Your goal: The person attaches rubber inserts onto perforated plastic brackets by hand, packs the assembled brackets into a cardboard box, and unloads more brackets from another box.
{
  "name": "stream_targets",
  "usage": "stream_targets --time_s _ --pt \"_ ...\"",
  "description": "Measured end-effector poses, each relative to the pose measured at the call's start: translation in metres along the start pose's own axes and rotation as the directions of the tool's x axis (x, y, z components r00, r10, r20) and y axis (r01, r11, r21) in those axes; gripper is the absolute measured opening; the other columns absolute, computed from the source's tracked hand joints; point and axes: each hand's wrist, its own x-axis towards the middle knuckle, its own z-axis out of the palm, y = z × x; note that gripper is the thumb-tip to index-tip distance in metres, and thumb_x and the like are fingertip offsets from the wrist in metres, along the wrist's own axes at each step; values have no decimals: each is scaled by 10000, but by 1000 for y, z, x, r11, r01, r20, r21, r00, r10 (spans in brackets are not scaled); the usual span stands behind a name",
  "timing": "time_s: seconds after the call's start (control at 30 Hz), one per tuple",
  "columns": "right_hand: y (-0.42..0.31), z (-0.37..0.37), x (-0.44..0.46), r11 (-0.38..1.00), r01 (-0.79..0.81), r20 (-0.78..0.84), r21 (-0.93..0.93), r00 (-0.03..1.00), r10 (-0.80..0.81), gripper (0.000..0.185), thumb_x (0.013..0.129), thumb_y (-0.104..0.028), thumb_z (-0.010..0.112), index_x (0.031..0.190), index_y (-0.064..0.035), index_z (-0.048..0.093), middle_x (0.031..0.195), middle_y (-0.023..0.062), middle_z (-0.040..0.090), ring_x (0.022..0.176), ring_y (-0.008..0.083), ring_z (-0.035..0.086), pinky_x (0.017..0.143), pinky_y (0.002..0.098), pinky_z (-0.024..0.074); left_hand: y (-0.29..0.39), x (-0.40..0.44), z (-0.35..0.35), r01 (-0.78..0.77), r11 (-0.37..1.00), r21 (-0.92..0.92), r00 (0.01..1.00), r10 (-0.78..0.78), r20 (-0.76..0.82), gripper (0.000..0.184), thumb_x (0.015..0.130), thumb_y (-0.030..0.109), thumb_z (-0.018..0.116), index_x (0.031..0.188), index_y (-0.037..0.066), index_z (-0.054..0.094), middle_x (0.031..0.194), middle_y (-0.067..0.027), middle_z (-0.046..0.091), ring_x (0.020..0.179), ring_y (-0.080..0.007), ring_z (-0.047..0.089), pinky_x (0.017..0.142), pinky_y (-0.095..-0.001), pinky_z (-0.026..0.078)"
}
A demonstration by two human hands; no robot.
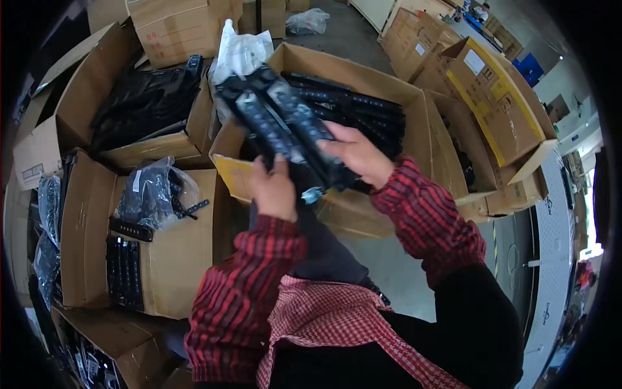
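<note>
Several long black plastic bars (269,126) with rows of pale, roundish spots are held side by side, blurred by motion. My left hand (275,188) grips their near end from the left, thumb and finger on top. My right hand (359,152) is wrapped around their right side. Beneath them, an open cardboard box (317,59) contains more black bars (369,113). A small bluish-white scrap (312,194) shows at the near end of the held bars; I cannot tell if it is attached.
At left, an open carton (184,259) contains black strips (125,272) and a clear plastic bag (159,194). Behind it, another carton (146,150) holds black parts (152,97). White plastic wrapping (240,48) hangs beyond the held bars. Further open cartons (495,97) stand at right.
</note>
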Motion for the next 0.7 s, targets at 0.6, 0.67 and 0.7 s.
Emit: stream_targets --time_s 0.6,0.67,0.7 --pt "82 -394 83 748 -594 333 -296 670 663 515 873 -114 551 1348 6 390 1221 41 535 1096 112 472 973 245 334 -238 31 288 532 847 -9 794 -503 -341 463 913 222 512 1316 69 343 1158 -194 544 1041 -319 545 880 -379 419" --pt "79 -395 96 683 -617 219 -392 658 721 505 864 -103 552 1338 -5 411 1188 50 562 1073 121 495 962 246 347 -249 41 292 529 847 -52 791 -515 -331 484 906 242 521 1321 72 338 1167 -203 538 1055 -332 538 882 -383 417" --pt "83 -400 105 649 -622 219 -438 626 748 493 862 -103 553 1332 -24 429 1193 46 562 1072 126 497 963 245 343 -249 45 296 582 811 56 774 -532 -343 492 906 265 516 1301 29 343 1139 -236 545 1036 -359 546 875 -408 422"
